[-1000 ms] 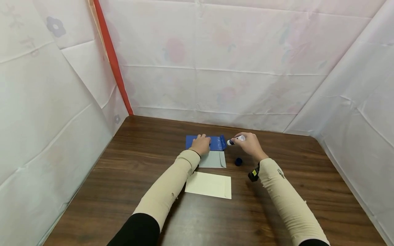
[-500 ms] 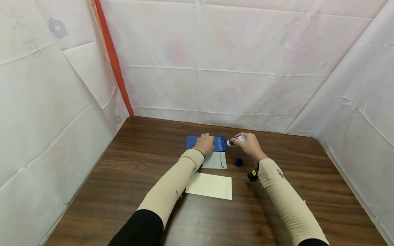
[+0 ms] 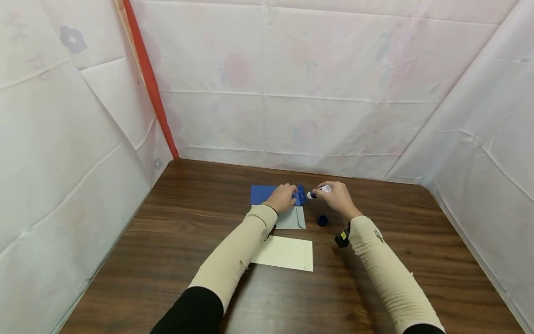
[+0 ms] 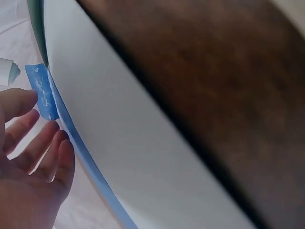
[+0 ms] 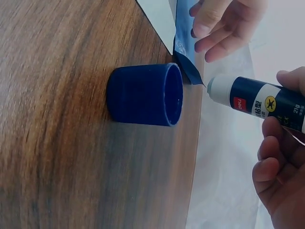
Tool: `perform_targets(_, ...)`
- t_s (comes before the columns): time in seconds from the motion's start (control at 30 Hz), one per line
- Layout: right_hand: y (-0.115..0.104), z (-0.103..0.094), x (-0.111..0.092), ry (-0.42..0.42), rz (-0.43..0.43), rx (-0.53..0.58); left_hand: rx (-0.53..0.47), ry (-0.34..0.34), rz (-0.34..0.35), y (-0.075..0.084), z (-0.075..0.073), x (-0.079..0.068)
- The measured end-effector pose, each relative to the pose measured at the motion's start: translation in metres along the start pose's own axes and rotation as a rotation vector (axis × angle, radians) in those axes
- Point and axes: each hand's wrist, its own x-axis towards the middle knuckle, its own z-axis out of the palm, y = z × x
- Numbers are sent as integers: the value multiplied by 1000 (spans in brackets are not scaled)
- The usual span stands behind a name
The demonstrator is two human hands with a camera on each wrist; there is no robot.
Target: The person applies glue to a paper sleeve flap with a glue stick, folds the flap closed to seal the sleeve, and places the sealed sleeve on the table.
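Observation:
A blue envelope (image 3: 262, 194) lies at the back of the group, its flap (image 4: 42, 90) folded out to the right and streaked with white glue. Over the envelope's right part hovers or rests my left hand (image 3: 282, 198); its fingers (image 4: 35, 148) are loosely bent beside the flap and pinch nothing visible. Whether they touch the paper I cannot tell. My right hand (image 3: 337, 198) grips a glue stick (image 5: 259, 99) with a dark blue label, its white uncapped end pointing left, close to the flap's edge. The glue stick's dark blue cap (image 5: 143, 94) stands on the table nearby.
A pale grey envelope (image 3: 292, 218) lies just in front of the blue one, partly under my left wrist. Nearer to me is a cream envelope (image 3: 283, 253). White curtains (image 3: 267, 120) surround the brown wooden table (image 3: 167, 260) at the back and both sides.
My left hand has slid to the right along the blue envelope, up to the flap. The right hand with the glue stick stays almost in place.

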Motion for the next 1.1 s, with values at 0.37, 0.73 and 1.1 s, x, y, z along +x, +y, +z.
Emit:
perform_targets(0.37,2,-1,-3,22,3,9,106,-65,-25,6,1,-1)
perform_targets(0.73,4,-3,-7,19,18,-7,228,-165,-9,14,-1,1)
perform_targets(1.1,6,-2,-9,35,41,25,305,-182,-34,26,-5,-2)
